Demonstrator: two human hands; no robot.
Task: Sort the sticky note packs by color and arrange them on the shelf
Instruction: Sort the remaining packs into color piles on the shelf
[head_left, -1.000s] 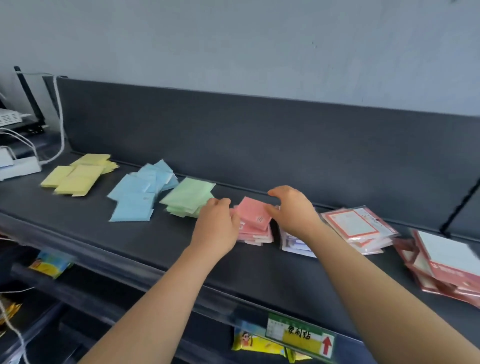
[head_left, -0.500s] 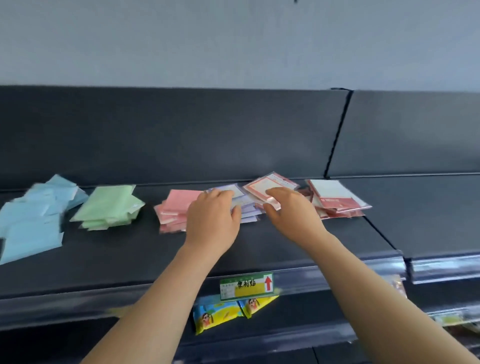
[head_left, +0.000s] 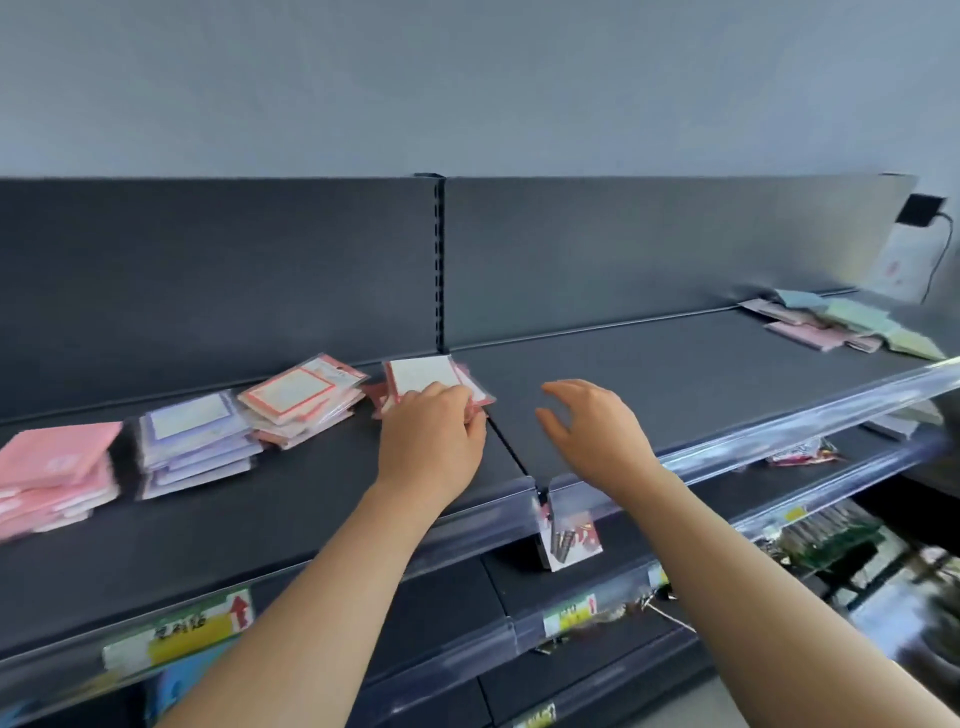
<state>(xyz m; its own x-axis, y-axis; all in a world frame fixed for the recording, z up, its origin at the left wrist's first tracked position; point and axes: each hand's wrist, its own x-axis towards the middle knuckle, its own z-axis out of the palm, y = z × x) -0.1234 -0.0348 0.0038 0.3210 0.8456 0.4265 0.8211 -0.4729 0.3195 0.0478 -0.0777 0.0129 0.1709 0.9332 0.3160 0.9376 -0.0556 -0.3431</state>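
Observation:
On the dark shelf (head_left: 291, 525) lie sorted stacks: pink packs (head_left: 54, 470) at far left, purple-bordered packs (head_left: 195, 441) beside them, then red-bordered packs (head_left: 301, 397). My left hand (head_left: 431, 441) rests with curled fingers on a further stack of red-edged white packs (head_left: 426, 376) by the shelf joint; whether it grips a pack I cannot tell. My right hand (head_left: 587, 434) hovers just right of it above bare shelf, fingers loosely spread, holding nothing. A mixed heap of pink, blue, green and yellow packs (head_left: 841, 325) lies at the far right.
A clear price rail (head_left: 753, 441) runs along the shelf front, with yellow labels (head_left: 182, 634) on the rail below. A hanging packet (head_left: 569, 535) dangles under the joint. Lower shelves hold assorted goods. A black plug and cable (head_left: 922, 210) sit on the wall at right.
My view has swung right; blue, green and yellow stacks left the frame. My left hand shifted from the purple stack to the red-edged white stack. My right hand lifted off the packs and moved right.

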